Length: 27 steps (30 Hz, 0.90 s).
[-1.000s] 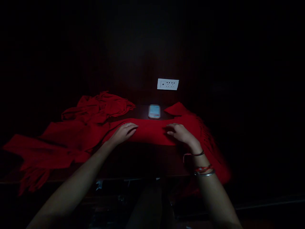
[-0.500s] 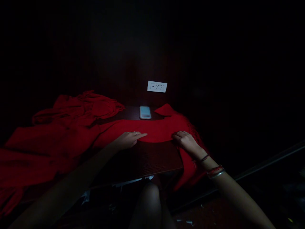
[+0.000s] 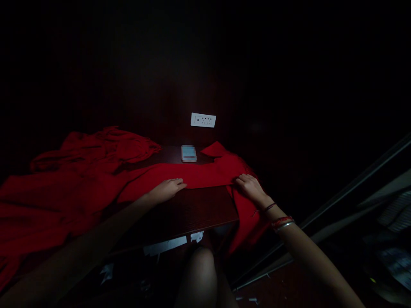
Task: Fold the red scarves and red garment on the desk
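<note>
A long red scarf lies as a folded strip across the dark wooden table, its right part hanging over the table's side. My left hand is at the strip's near edge, fingers drawn together and closed on the cloth; a ring shows on one finger. On the right, my right hand grips the near edge close to the table's corner, its fingers curled under and partly hidden. More red cloth spreads in loose folds to the left, and whether it is all one piece I cannot tell.
Behind the strip lies a phone-like device with a blurred screen. A white socket panel is on the dark wall. The table ends just above my knee. White paper-like pieces show under its front edge.
My left hand's outstretched index finger has drawn in with the others at the scarf's edge. My right hand keeps its hold. The view has shifted slightly to the right.
</note>
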Available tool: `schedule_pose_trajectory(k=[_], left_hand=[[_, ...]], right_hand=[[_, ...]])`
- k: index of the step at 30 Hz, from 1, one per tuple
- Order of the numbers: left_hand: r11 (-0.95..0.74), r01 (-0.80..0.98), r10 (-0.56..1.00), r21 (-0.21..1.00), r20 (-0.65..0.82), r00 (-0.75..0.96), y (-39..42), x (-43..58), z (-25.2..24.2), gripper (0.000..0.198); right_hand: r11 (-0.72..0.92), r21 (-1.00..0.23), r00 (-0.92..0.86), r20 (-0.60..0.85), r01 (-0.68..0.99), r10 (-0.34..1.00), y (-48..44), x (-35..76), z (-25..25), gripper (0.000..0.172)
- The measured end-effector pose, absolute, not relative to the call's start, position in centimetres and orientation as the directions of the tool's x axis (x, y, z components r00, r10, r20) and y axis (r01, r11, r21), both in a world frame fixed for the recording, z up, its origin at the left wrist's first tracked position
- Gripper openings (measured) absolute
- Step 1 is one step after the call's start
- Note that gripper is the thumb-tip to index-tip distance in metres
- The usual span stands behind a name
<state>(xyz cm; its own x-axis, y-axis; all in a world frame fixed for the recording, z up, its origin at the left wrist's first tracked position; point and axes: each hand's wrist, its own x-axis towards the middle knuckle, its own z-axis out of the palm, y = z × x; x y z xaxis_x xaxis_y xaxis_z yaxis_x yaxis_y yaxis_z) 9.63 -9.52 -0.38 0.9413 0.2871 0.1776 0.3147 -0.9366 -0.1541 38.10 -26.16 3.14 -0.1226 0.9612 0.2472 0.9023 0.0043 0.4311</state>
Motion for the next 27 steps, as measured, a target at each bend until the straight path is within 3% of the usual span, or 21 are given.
schedule_pose_trajectory(k=[4,11,16,20,23,27], left_hand=[[-0.922,0.316,0.289,-0.226,0.143,0.947,-10.0,9.7,-0.1,0.025],[-0.895,0.335,0.300,-0.294,0.158,0.941,-10.4,9.9,0.0,0.029],[-0.907,0.349,0.300,-0.234,0.221,0.928,-9.9,9.7,-0.3,0.029],[-0.948,0.248,0.199,-0.201,0.233,0.952,-10.0,9.8,-1.0,0.031],[-0.968,0.174,0.137,-0.182,0.201,0.970,-10.4,9.6,-1.0,0.032],[-0.986,0.128,0.105,-0.110,0.197,0.975,-10.9,9.2,-0.1,0.028]], right_hand=[[-0.037,0.428,-0.081,0.255,0.903,0.964,-26.5,38.5,3.6,0.020],[-0.083,0.427,-0.040,0.271,0.900,0.962,-25.7,40.7,4.6,0.027],[-0.130,0.466,-0.009,0.283,0.875,0.959,-24.5,42.2,8.1,0.029],[-0.150,0.494,-0.050,0.368,0.856,0.928,-24.2,42.2,10.9,0.030],[-0.172,0.496,-0.020,0.359,0.851,0.933,-25.3,42.1,9.6,0.029],[-0.263,0.456,0.178,0.222,0.850,0.959,-27.4,42.0,5.5,0.026]])
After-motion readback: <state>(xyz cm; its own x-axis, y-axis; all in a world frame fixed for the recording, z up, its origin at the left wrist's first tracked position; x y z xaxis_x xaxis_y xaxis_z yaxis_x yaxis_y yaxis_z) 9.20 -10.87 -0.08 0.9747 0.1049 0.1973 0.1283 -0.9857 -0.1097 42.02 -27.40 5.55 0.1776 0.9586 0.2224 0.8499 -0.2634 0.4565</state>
